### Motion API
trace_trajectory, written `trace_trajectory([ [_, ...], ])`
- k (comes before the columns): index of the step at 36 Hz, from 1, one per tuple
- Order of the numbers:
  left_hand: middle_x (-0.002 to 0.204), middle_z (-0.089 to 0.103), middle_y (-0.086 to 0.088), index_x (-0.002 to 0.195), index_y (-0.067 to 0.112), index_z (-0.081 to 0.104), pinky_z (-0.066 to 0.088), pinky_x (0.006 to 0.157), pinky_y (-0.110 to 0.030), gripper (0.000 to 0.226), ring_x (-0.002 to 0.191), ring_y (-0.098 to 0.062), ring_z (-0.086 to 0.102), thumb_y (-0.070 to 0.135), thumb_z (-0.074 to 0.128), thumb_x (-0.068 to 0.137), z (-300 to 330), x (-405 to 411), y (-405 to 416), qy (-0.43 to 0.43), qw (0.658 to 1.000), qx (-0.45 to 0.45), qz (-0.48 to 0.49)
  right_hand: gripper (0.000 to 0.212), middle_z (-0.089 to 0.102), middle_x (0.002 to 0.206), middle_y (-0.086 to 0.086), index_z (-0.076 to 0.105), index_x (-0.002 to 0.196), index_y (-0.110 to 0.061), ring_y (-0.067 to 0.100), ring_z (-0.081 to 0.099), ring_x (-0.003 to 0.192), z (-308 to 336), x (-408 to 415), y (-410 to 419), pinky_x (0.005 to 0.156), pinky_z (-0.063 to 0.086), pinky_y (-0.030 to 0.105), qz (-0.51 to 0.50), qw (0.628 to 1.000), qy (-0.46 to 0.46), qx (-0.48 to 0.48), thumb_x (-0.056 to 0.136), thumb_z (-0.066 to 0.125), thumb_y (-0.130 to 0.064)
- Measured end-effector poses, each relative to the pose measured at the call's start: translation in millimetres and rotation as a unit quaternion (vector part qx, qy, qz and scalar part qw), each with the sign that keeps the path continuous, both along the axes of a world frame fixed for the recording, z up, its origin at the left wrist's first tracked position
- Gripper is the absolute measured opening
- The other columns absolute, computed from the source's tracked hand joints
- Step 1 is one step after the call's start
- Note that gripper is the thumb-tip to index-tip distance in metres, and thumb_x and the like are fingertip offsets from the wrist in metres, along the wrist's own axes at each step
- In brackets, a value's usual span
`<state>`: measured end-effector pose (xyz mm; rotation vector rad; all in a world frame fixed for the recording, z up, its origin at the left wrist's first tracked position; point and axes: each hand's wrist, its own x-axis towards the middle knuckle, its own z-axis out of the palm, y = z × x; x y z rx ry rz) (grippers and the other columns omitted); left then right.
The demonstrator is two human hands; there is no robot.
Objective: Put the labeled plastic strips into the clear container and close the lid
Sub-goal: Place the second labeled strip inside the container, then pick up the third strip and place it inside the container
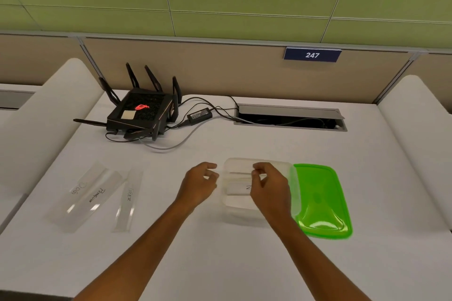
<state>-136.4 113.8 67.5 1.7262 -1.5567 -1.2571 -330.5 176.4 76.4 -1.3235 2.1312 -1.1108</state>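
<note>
The clear container (241,205) stands open on the white desk, its green lid (320,200) lying flat against its right side. A labeled plastic strip (238,188) lies inside the container. My right hand (270,187) hovers over the container, thumb and forefinger pinched on the end of a thin clear strip (241,174). My left hand (199,184) sits at the container's left rim with fingers curled; whether it touches that strip is unclear. Three more labeled strips rest at the left: "Dog" (82,187), "Penguin" (97,197) and "Tiger" (128,199).
A black router (143,111) with antennas, a power brick (199,115) and cables sit at the back left. An open cable hatch (289,118) is set into the desk behind the container. White partitions flank the desk (220,264) on both sides.
</note>
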Motion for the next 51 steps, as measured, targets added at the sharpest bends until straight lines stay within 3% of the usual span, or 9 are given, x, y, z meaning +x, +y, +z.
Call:
trace_trajectory([
  [7, 0.106, 0.076, 0.003, 0.113, 0.024, 0.071, 0.061, 0.090, -0.043, 0.024, 0.092, -0.020, 0.075, 0.017, 0.061, 0.093, -11.8, 82.1, -22.6, -0.071, 0.996, -0.029, 0.040, 0.012, 0.072, 0.085, -0.017, 0.071, 0.101, -0.028, 0.009, 0.066, 0.066, -6.3, 84.2, 13.9, 0.065, 0.054, 0.021, 0.133, 0.985, -0.111, 0.004, 0.090, 0.065, -0.026],
  [15, 0.118, 0.075, -0.002, 0.114, 0.020, 0.074, 0.057, 0.092, -0.037, 0.023, 0.103, -0.022, 0.069, 0.018, 0.061, 0.095, -23.0, 179.0, -48.3, -0.201, 0.975, -0.069, 0.068, 0.016, 0.074, 0.091, -0.010, 0.073, 0.099, -0.027, 0.006, 0.071, 0.074, -32.1, 171.3, 31.8, 0.065, 0.058, 0.020, 0.220, 0.930, -0.217, 0.199, 0.085, 0.067, -0.032],
  [19, 0.126, 0.072, -0.011, 0.124, 0.011, 0.070, 0.054, 0.099, -0.040, 0.029, 0.113, -0.029, 0.069, 0.015, 0.063, 0.097, -29.6, 215.8, -62.8, -0.238, 0.968, -0.058, 0.058, 0.023, 0.075, 0.098, 0.003, 0.072, 0.104, -0.018, 0.023, 0.077, 0.084, -40.4, 204.0, 32.3, 0.072, 0.064, 0.028, 0.194, 0.883, -0.320, 0.284, 0.083, 0.070, -0.027],
  [23, 0.129, 0.070, -0.013, 0.130, 0.010, 0.065, 0.053, 0.101, -0.043, 0.035, 0.115, -0.031, 0.068, 0.017, 0.068, 0.096, -38.4, 241.5, -74.4, -0.242, 0.968, -0.038, 0.052, 0.027, 0.076, 0.106, 0.018, 0.069, 0.110, -0.006, 0.017, 0.075, 0.073, -45.6, 235.0, 30.5, 0.075, 0.066, 0.030, 0.146, 0.833, -0.404, 0.349, 0.085, 0.071, -0.016],
  [28, 0.126, 0.071, -0.011, 0.132, 0.013, 0.063, 0.054, 0.099, -0.042, 0.042, 0.113, -0.030, 0.068, 0.022, 0.072, 0.092, -49.3, 259.9, -83.7, -0.231, 0.972, 0.003, 0.042, 0.027, 0.075, 0.111, 0.023, 0.071, 0.112, 0.001, 0.022, 0.076, 0.084, -56.8, 270.6, 31.4, 0.084, 0.065, 0.037, 0.107, 0.773, -0.484, 0.396, 0.089, 0.074, -0.012],
  [34, 0.099, 0.077, -0.010, 0.136, 0.012, 0.059, 0.058, 0.096, -0.048, 0.045, 0.093, -0.030, 0.073, 0.018, 0.071, 0.093, -58.8, 265.4, -90.4, -0.163, 0.985, 0.034, 0.044, 0.025, 0.074, 0.101, 0.024, 0.068, 0.111, 0.005, 0.031, 0.077, 0.089, -68.7, 303.0, 24.0, 0.085, 0.065, 0.043, 0.019, 0.695, -0.593, 0.406, 0.090, 0.075, -0.007],
  [37, 0.082, 0.074, -0.006, 0.135, 0.011, 0.059, 0.063, 0.085, -0.042, 0.043, 0.075, -0.024, 0.075, 0.017, 0.070, 0.094, -58.8, 262.6, -92.1, -0.132, 0.989, 0.037, 0.051, 0.025, 0.072, 0.098, 0.026, 0.067, 0.110, 0.009, 0.035, 0.075, 0.089, -70.7, 313.5, 17.4, 0.078, 0.065, 0.044, -0.031, 0.661, -0.637, 0.395, 0.089, 0.076, -0.001],
  [47, 0.085, 0.072, -0.006, 0.138, 0.013, 0.057, 0.065, 0.079, -0.041, 0.052, 0.077, -0.024, 0.075, 0.008, 0.074, 0.089, -56.8, 258.0, -89.2, -0.120, 0.992, 0.032, 0.019, 0.015, 0.070, 0.095, 0.026, 0.068, 0.100, 0.013, 0.034, 0.071, 0.085, -70.8, 328.3, 1.5, 0.067, 0.066, 0.043, -0.078, 0.652, -0.666, 0.354, 0.086, 0.072, 0.011],
  [51, 0.087, 0.070, 0.000, 0.139, 0.019, 0.055, 0.064, 0.068, -0.032, 0.053, 0.073, -0.019, 0.073, 0.009, 0.073, 0.090, -54.4, 258.7, -86.1, -0.130, 0.991, 0.030, 0.028, 0.015, 0.069, 0.099, 0.028, 0.067, 0.100, 0.016, 0.037, 0.070, 0.088, -72.8, 323.4, 2.3, 0.066, 0.066, 0.044, -0.086, 0.650, -0.673, 0.341, 0.085, 0.070, 0.015],
])
